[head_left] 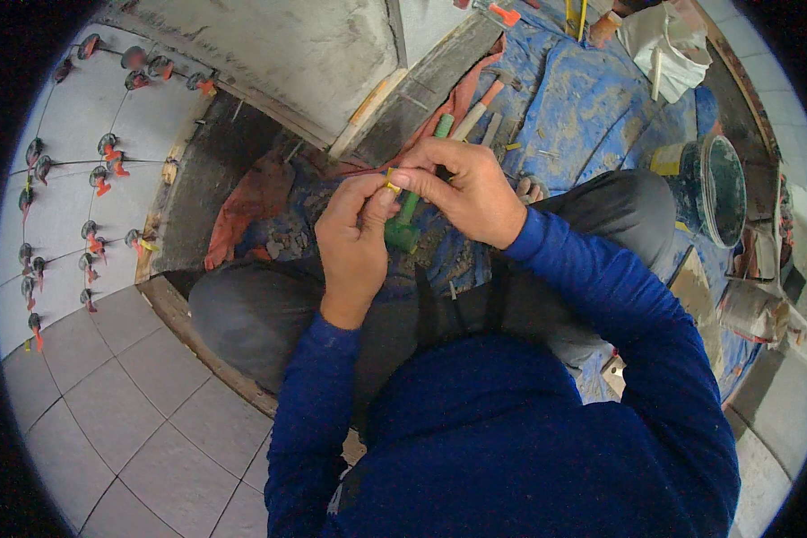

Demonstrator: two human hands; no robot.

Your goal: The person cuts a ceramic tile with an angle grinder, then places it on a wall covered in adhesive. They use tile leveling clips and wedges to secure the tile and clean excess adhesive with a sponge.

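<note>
Both hands meet over my lap around a small yellow piece (392, 182), which looks like plastic; its exact kind is too small to make out. My left hand (354, 229) pinches it from the left between thumb and fingertips. From the right, my right hand (466, 184) closes thumb and forefinger on the same piece. Just below and behind the hands lies a green mallet (403, 236), partly covered by the right hand. A hammer (475, 114) with an orange and pale handle rests beyond the right hand.
Black and red tile-levelling clips (99, 179) stud the pale tiles at left. A dark bucket (722, 190) stands at right on the dirty blue tarp (592, 99). A white bag (663, 45) sits at the far right. Grey floor tiles (166, 448) cover the lower left.
</note>
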